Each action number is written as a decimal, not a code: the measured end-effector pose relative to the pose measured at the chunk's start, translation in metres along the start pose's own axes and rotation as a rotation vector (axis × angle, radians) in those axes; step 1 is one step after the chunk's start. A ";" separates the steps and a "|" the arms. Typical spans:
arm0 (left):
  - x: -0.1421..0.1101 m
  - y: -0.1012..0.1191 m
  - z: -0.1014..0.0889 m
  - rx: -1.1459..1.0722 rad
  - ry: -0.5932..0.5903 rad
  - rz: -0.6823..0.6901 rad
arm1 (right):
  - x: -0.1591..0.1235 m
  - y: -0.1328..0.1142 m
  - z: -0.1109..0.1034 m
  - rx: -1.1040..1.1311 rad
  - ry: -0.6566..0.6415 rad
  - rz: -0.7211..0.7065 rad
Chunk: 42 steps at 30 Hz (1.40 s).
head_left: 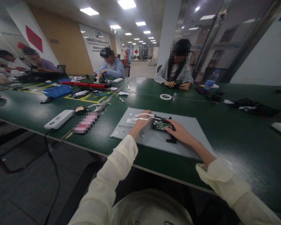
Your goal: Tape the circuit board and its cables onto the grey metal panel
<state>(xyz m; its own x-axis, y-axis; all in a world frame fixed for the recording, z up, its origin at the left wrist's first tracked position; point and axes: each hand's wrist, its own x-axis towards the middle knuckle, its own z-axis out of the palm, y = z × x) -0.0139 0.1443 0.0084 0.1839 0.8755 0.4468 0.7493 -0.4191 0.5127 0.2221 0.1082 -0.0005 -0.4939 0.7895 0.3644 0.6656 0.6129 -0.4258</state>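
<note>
A grey flat panel lies on the green table in front of me. On it is a green circuit board set in a black frame. My right hand grips the right edge of the board, thumb on the near side and fingers on the far side. At the board's left, my left hand has its fingers curled; what they hold is hidden. White ribbon cables run across that hand toward the board. Grey cables lie on the panel to the left.
A white power strip and a pink item, blurred out, lie to the left. Beyond them are a blue bin and loose wires. A tape roll sits past the panel. A bottle stands at the far right. Several people sit around the table.
</note>
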 end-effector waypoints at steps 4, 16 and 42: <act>-0.002 0.002 -0.008 -0.053 0.084 -0.054 | 0.000 0.001 0.001 -0.036 0.006 -0.020; 0.000 0.005 0.000 -0.003 -0.055 0.028 | 0.000 -0.002 0.001 -0.062 0.015 -0.041; 0.018 -0.016 0.021 0.144 -0.100 -0.075 | 0.000 -0.001 0.003 -0.124 -0.031 -0.013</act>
<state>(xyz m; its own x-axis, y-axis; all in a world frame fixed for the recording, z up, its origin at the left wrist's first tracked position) -0.0090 0.1714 -0.0072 0.1816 0.9255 0.3325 0.8450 -0.3198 0.4286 0.2198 0.1078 -0.0021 -0.5187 0.7835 0.3423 0.7224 0.6157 -0.3147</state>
